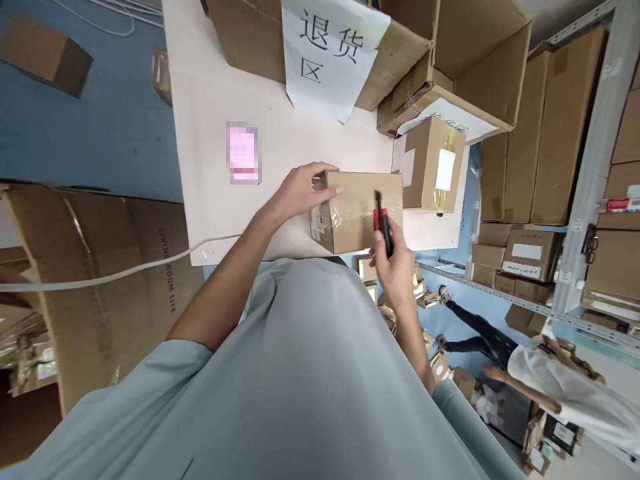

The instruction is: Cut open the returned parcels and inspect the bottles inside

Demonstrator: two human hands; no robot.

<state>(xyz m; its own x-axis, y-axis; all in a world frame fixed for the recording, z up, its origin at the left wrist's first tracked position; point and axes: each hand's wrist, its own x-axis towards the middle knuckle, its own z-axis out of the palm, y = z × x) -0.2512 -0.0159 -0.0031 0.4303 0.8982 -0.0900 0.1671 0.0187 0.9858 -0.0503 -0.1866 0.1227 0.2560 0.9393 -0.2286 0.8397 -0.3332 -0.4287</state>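
A closed cardboard box (357, 217) with clear tape on it sits at the table's near edge, in front of my body. My left hand (305, 190) grips its left end, with the thumb on the top face and the fingers around the far corner. In my right hand (393, 260) is a red and black utility knife (381, 223), held over the right part of the box. Its dark tip points away from me; whether it touches the cardboard, I cannot tell. Just right of the box stands a taped carton (425, 167) with a white label.
Large open cartons (480, 60) line the table's far side, one bearing a paper sign (335, 53). A blurred pink item (243, 153) lies on the white table (215, 93). A white cable (150, 265) crosses at left. Shelving with boxes and another person (535, 373) are at right.
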